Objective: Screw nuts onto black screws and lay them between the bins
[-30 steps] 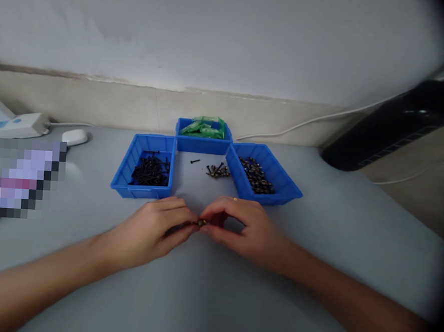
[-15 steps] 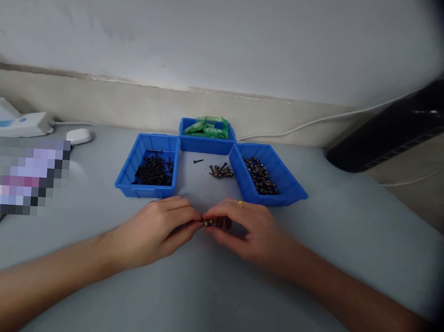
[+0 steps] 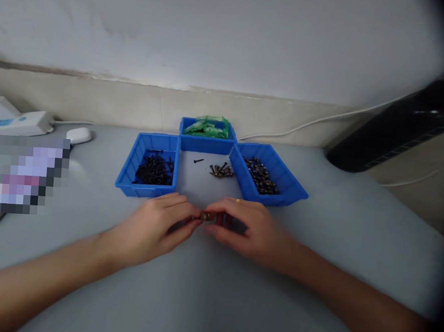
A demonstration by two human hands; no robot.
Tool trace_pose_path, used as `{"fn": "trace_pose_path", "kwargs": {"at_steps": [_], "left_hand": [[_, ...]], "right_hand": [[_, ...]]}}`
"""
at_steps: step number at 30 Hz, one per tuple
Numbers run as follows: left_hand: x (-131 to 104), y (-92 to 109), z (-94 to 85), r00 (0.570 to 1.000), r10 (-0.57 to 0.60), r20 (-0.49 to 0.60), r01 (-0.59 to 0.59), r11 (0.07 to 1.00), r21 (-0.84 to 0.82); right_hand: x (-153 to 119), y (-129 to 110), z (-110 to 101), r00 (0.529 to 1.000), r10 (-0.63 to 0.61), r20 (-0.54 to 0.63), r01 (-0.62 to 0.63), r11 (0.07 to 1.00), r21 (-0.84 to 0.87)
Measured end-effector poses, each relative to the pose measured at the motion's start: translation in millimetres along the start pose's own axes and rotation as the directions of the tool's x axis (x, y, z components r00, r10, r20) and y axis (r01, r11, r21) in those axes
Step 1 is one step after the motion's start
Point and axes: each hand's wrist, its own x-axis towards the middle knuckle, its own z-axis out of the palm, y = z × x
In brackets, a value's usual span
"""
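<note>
My left hand (image 3: 158, 224) pinches a small metal fastener (image 3: 204, 216) between thumb and fingertips. My right hand (image 3: 250, 228), with a gold ring, has its fingertips around the other side of this piece, thumb a little apart from the forefinger. Beyond my left hand, a blue bin (image 3: 127, 173) holds black screws (image 3: 154, 171). On the right another blue bin (image 3: 286, 182) has shiny metal nuts or caps (image 3: 262, 177) in it. Between the bins lie a small pile of screws with metal pieces (image 3: 221, 171) and one lone black screw (image 3: 198, 160).
A third blue bin (image 3: 207, 145) with green plastic packets (image 3: 209, 129) stands at the back. On the left are a blurred-out device (image 3: 22, 174), a white case (image 3: 78, 135) and a white power strip (image 3: 32, 123). A black cylinder (image 3: 390, 128) leans at the right.
The small fastener and both hands' fingertips have moved slightly up and left. My right thumb has parted a little from the forefinger.
</note>
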Motion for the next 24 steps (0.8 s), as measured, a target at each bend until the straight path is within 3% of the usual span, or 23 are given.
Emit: {"fn": "trace_pose_path", "kwargs": {"at_steps": [7,15,20,24], "left_hand": [[0.1,-1.1,-0.2,0.999,0.044,0.015,-0.046,0.995,0.086],[2.5,3.6,-1.2,0.995,0.082,0.052,-0.09,0.981,0.174],[1.2,2.6,-0.5,0.998,0.039,0.047,-0.047,0.982,0.183],[-0.9,-1.7,1.1,1.0,0.009,-0.002,-0.009,0.989,0.147]], "right_hand": [[0.8,1.3,1.3,0.999,-0.026,-0.029,0.024,0.999,-0.045],[0.3,-1.3,1.2,0.999,0.036,-0.028,-0.036,0.999,-0.002],[-1.1,-1.0,1.5,0.999,-0.007,-0.031,0.006,0.999,-0.043],[-0.8,-0.6,2.7,0.999,0.027,-0.034,-0.029,0.999,-0.046]]}}
